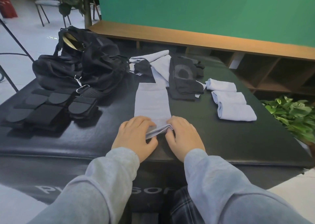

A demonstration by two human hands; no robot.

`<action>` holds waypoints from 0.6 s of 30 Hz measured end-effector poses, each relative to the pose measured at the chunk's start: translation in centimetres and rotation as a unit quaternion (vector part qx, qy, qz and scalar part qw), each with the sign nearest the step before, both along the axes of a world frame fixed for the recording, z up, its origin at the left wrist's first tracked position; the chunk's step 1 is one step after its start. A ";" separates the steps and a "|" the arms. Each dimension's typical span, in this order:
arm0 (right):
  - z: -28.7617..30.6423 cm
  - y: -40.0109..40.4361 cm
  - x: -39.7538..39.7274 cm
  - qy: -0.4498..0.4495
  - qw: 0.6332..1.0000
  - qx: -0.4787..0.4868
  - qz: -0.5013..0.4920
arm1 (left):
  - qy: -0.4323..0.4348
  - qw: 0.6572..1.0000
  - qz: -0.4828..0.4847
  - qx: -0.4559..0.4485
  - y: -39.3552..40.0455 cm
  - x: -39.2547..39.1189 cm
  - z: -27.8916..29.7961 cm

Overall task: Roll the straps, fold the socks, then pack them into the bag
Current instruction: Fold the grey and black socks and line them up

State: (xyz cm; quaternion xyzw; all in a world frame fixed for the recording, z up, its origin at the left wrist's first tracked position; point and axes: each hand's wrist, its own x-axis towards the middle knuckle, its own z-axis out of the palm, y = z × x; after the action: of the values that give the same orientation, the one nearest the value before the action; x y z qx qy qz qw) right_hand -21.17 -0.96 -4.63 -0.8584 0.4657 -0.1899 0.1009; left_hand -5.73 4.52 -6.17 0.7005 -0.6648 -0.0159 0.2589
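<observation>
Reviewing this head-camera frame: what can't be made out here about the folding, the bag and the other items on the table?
- Near end of the light blue strap: covered by the left hand and right hand, so how much is rolled is unclear.
- Inside of the black bag: dark, only a pale patch shows.
- Black straps: blend into the black table, so their count is uncertain.
- White lettering on the table's front: hidden by the sleeves.

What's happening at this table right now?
A person's left hand and right hand are rolling up the near end of a light blue strap laid flat on the black table. Three finished rolls sit to the right; the black bag waits at the far left.
</observation>
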 end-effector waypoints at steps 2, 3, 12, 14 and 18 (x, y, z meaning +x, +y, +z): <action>0.3 0.1 0.0 -0.007 1.000 0.018 -0.009 | 0.011 1.000 0.006 0.004 -0.1 0.1 0.0; 0.5 0.2 0.0 -0.010 0.999 0.028 -0.015 | 0.019 1.000 0.009 0.003 -0.1 0.1 0.0; 0.2 -0.5 0.0 -0.022 0.998 0.050 -0.024 | 0.141 0.988 0.062 0.016 -0.2 0.3 0.3; 0.1 -0.7 0.0 -0.027 0.998 0.044 -0.025 | 0.172 0.982 0.080 0.011 -0.3 0.3 0.3; 0.2 -0.7 -0.1 -0.032 0.997 0.044 -0.048 | 0.220 0.968 0.119 0.006 -0.8 0.4 0.6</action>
State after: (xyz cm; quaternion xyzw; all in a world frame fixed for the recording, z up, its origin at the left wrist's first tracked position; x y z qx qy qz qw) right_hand -21.27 -1.67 -4.46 -0.8233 0.5107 -0.2017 0.1439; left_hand -5.36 3.76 -5.55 0.7552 -0.5035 -0.1426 0.3947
